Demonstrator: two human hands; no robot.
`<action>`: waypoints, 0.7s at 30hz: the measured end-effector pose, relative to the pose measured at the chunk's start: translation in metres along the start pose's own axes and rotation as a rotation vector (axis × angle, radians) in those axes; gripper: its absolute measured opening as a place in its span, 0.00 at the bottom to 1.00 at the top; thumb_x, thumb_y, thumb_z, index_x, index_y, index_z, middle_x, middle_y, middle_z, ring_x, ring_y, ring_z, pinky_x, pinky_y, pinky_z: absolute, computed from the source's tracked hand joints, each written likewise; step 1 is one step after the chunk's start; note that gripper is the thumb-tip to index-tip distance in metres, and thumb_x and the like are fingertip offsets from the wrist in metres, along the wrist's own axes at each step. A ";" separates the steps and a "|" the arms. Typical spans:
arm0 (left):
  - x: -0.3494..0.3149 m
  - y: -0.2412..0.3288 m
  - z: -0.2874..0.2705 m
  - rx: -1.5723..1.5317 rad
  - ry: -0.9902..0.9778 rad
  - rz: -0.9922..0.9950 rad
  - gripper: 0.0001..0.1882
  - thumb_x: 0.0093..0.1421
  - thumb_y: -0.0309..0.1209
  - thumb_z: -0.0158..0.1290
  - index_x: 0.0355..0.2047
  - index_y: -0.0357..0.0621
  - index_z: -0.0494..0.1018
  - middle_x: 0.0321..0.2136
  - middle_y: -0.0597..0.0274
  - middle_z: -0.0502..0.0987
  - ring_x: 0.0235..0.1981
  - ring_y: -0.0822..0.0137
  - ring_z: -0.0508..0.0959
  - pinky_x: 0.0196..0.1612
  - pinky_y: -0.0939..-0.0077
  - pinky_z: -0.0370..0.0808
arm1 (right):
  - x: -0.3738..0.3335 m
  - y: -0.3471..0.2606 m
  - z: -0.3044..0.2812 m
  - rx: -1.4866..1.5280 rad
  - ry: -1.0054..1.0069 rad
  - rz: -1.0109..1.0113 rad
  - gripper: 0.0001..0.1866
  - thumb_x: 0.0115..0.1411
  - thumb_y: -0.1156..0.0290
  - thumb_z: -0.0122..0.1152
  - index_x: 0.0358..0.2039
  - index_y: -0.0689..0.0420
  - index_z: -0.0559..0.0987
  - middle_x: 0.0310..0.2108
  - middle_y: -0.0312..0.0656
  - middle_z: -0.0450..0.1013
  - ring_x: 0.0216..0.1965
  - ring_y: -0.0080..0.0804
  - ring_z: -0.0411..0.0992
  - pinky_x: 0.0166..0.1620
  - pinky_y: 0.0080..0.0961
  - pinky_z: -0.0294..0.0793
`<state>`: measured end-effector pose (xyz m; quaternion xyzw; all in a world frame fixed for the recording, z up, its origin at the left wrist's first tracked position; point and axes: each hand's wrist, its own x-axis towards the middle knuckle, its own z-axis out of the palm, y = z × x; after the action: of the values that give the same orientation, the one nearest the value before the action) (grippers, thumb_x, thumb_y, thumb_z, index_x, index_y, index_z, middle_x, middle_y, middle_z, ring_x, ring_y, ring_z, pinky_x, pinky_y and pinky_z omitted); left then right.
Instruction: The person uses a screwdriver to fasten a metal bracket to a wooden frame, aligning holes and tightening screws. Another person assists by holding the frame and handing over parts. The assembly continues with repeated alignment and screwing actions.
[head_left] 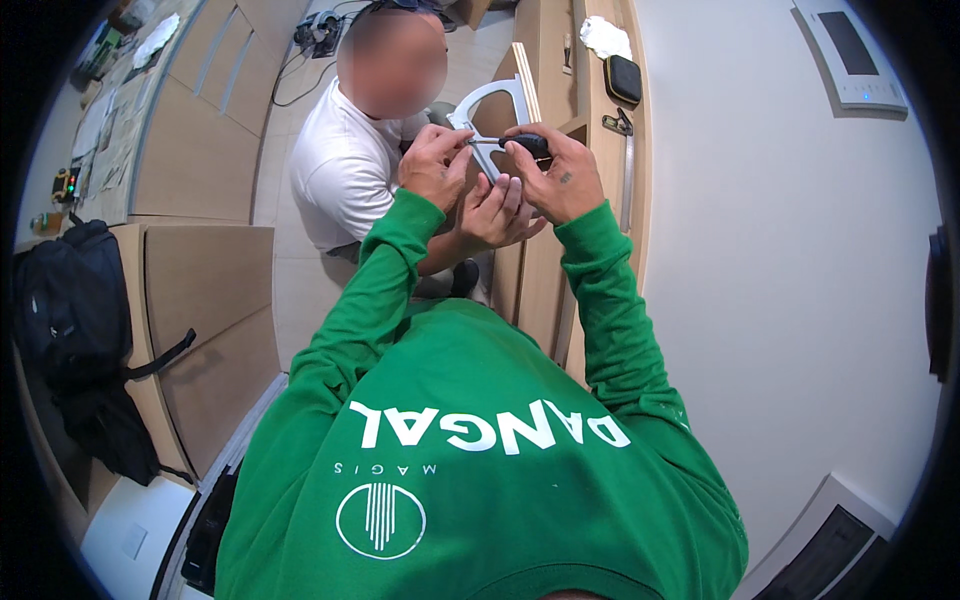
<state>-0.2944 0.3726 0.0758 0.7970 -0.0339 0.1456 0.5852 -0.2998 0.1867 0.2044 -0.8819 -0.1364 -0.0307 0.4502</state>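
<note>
My right hand [563,178] is closed round the black handle of a screwdriver [535,146], whose thin shaft points left. At the shaft's tip, my left hand [434,168] pinches with thumb and finger; whatever lies between them is too small to make out. Both hands are over a pale grey curved bracket [464,107] with an open arch. From below, a co-worker's hand [488,216] supports the bracket, palm up and fingers spread. Light wooden strips [527,82] stand just behind the bracket.
A co-worker in a white shirt [340,165] crouches ahead on the left. Along the wall, a wooden cabinet carries a black case [622,79], a clamp [618,123] and a white crumpled cloth or paper [605,38]. A black backpack [75,310] hangs at left; a power tool [318,33] lies on the floor.
</note>
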 end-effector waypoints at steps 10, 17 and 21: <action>0.016 0.002 -0.010 0.000 -0.099 -0.029 0.08 0.61 0.25 0.65 0.41 0.42 0.86 0.34 0.59 0.82 0.33 0.66 0.82 0.37 0.71 0.78 | -0.002 -0.005 0.004 0.047 0.008 0.019 0.10 0.64 0.70 0.69 0.43 0.60 0.84 0.34 0.53 0.82 0.35 0.41 0.84 0.41 0.32 0.82; 0.019 0.003 -0.015 -0.029 -0.073 -0.068 0.08 0.62 0.26 0.65 0.41 0.40 0.86 0.34 0.60 0.82 0.32 0.69 0.80 0.38 0.75 0.76 | -0.002 -0.011 0.000 0.071 0.064 -0.025 0.10 0.65 0.71 0.68 0.44 0.61 0.84 0.34 0.51 0.83 0.34 0.38 0.84 0.40 0.31 0.82; 0.020 0.006 -0.015 0.013 -0.073 0.011 0.07 0.63 0.27 0.64 0.42 0.40 0.85 0.36 0.60 0.82 0.33 0.68 0.80 0.38 0.73 0.77 | -0.013 -0.015 -0.005 0.065 0.105 -0.002 0.10 0.66 0.71 0.67 0.45 0.62 0.84 0.34 0.48 0.84 0.34 0.31 0.84 0.39 0.28 0.81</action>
<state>-0.2795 0.3873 0.0908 0.8052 -0.0588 0.1197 0.5778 -0.3162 0.1880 0.2172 -0.8639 -0.1143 -0.0728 0.4851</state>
